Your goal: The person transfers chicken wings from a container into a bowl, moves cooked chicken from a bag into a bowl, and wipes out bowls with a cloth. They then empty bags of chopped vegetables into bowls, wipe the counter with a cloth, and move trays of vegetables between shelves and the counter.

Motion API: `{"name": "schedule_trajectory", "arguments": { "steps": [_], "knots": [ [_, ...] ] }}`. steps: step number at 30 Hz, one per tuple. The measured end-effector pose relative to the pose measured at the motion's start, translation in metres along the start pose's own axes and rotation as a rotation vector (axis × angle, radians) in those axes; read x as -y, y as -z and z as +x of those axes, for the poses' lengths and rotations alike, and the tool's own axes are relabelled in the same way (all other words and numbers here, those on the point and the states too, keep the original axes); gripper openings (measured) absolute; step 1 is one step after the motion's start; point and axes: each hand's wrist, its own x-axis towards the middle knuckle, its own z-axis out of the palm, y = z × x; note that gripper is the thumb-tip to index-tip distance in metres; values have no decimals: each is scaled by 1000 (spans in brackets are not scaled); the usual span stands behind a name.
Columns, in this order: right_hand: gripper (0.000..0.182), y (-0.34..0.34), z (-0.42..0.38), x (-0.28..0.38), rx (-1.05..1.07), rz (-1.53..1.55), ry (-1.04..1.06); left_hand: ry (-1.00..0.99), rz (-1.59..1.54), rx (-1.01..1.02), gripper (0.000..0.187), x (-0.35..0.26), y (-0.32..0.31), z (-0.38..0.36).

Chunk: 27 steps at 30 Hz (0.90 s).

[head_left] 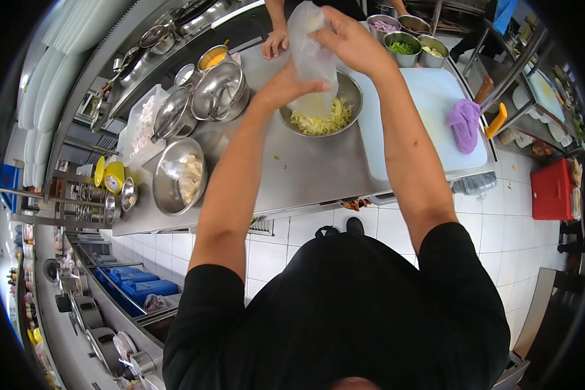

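A translucent plastic bag (312, 62) hangs upright between my hands above a metal bowl (357, 97). In that bowl lies a heap of chopped pale-green vegetable (325, 122), and the bag's lower end reaches down to it. My right hand (354, 40) pinches the upper part of the bag. My left hand (288, 86) is closed around the bag's lower side, thumb across the front and fingers partly hidden behind it. Whether anything is inside the bag is hard to make out.
On the right lie a pale cutting board (422, 97), a purple cloth (463, 127) and a yellow handle (497, 121). Metal pots with cut vegetables (402, 49) stand behind. Leftward are a bowl with pale dough-like food (190, 179) and stacked bowls (221, 91). Another person's hand (275, 43) rests opposite.
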Motion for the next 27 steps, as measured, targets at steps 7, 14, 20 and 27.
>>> {"name": "schedule_trajectory", "arguments": {
  "steps": [7,14,20,27],
  "knots": [
    [41,8,-64,-32,-191,-223,-275,446,-341,-197,50,56,-26,27],
    [55,-31,-88,-50,-333,-93,-178,396,-1026,-391,32,-34,-79,25],
    [37,124,-163,-6,-287,-232,-289,80,141,142,67,-119,-117,-14],
    [27,402,-344,-79,-1188,-737,-550,545,-415,-17,47,-122,-199,-50]
  ]
}}
